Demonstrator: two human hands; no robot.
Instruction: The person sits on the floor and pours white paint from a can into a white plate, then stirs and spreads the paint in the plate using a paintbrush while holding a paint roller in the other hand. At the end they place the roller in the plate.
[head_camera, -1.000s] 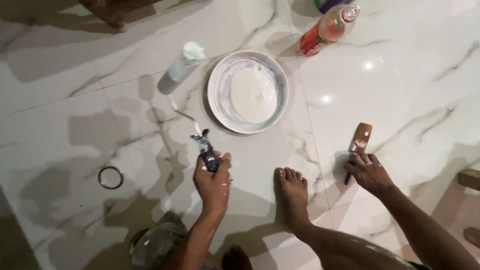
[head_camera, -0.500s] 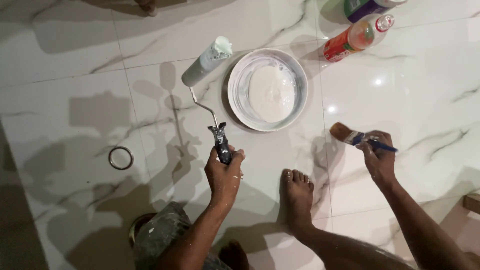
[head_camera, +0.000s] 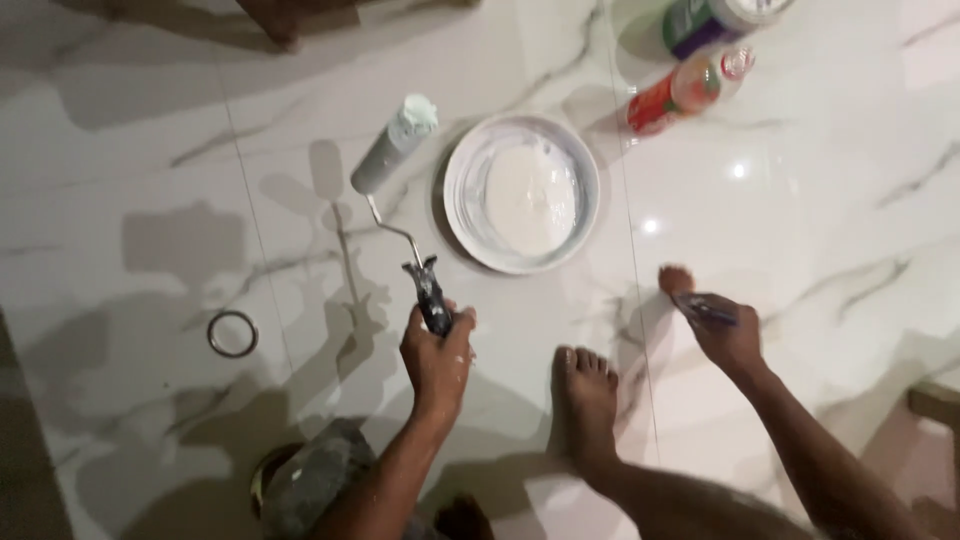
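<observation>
View from above. The left hand (head_camera: 437, 355) is clenched around the dark handle of a paint roller (head_camera: 395, 145), whose bent wire arm runs up toward eleven o'clock, the pale sleeve lifted just clear of the marble floor (head_camera: 150, 130). The right hand (head_camera: 728, 335) is closed on a paintbrush (head_camera: 690, 297), bristles pointing to ten o'clock. Between the two tools, at twelve o'clock from the bare foot (head_camera: 585, 395), sits a round white dish (head_camera: 460, 200) holding white paint, placed within reach of both hands. A plastic bottle (head_camera: 680, 95) lies at one o'clock of the dish; a metal ring (head_camera: 232, 334) lies at nine o'clock of the left hand.
</observation>
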